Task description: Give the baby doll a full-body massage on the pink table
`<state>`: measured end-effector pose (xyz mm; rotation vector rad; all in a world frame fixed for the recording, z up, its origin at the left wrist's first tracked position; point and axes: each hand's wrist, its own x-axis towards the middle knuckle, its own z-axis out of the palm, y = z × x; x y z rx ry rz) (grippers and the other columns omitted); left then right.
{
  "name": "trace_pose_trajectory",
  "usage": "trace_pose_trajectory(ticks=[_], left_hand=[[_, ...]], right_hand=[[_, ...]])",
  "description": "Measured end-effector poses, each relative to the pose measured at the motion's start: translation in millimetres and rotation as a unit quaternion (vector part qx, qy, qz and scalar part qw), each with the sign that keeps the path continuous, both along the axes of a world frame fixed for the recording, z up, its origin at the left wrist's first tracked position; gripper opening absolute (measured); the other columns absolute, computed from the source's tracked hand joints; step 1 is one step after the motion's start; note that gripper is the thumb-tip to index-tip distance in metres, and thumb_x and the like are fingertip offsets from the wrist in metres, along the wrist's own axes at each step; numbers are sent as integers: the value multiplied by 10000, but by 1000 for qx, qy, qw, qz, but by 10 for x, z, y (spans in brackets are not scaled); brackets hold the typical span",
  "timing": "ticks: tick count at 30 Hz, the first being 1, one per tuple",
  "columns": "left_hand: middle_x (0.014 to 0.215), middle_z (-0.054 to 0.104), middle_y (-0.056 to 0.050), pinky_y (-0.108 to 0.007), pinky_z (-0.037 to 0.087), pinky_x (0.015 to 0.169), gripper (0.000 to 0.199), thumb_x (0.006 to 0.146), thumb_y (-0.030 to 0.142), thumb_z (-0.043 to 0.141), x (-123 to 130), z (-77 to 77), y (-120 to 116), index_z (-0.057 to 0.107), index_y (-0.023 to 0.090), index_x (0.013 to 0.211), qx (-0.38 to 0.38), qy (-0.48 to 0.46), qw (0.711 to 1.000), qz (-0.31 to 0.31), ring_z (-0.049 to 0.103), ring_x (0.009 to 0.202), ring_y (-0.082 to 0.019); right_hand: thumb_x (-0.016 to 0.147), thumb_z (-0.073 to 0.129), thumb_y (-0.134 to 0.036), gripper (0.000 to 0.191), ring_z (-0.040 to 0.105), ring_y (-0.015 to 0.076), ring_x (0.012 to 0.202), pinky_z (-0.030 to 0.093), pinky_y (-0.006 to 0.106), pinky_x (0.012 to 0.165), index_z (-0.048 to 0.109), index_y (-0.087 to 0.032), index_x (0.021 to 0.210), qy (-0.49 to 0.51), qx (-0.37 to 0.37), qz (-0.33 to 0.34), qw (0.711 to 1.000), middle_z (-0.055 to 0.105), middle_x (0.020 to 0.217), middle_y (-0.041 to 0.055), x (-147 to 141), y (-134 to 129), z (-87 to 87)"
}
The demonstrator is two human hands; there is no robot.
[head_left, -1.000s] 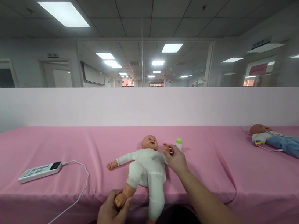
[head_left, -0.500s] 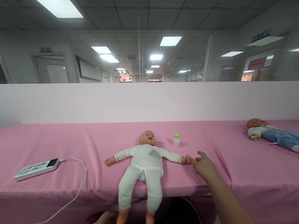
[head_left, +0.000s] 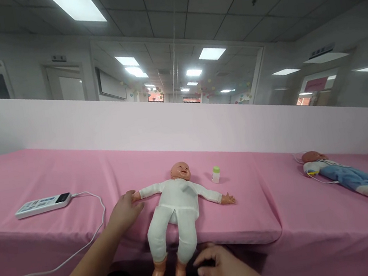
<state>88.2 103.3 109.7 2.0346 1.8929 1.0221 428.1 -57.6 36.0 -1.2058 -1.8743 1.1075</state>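
Observation:
A baby doll (head_left: 179, 200) in a white suit lies face up on a pink-covered table (head_left: 82, 170), arms spread and its feet hanging past the front edge. On the left, my left hand (head_left: 126, 212) is closed around the doll's small hand, with the thumb on the near side. My right hand (head_left: 224, 267) hovers low by the table edge, right of the doll's feet, its fingers bent but apart and nothing in them. A small white bottle with a green cap (head_left: 215, 174) stands upright right of the doll's head.
A white handheld device (head_left: 43, 205) lies at the left, its white cable (head_left: 83, 252) trailing over the table edge. Farther right, a second doll in blue clothes (head_left: 350, 174) lies with a thin tube near its head. A white partition (head_left: 181, 120) runs along the back.
My left hand has moved up from the doll's foot to its hand on the left. The right hand has left the doll's other hand and come down near the feet.

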Motion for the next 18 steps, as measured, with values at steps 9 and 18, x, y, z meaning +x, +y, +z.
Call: trace_pose_trajectory(ticks=[9,18], left_hand=[[1343,706,-194,-434,506,915,579,942,414,489,-149,-170,493,552,122,1438,-59,56,997,4,676,1197,-395],[1049,781,-44,-319,542,804,528,898,523,637,-2,164,146,627,242,1345,25,-108,994,-19,735,954,-250]], right_hand=[[949,676,-629,465,693,276,1135,511,423,1057,768,-320,1284,30,-60,154,986,749,1230,36,-441,152,-235],[920,667,-689,604,689,240,976,566,377,926,662,-332,1407,41,186,93,977,702,1104,82,-257,-113,-203]])
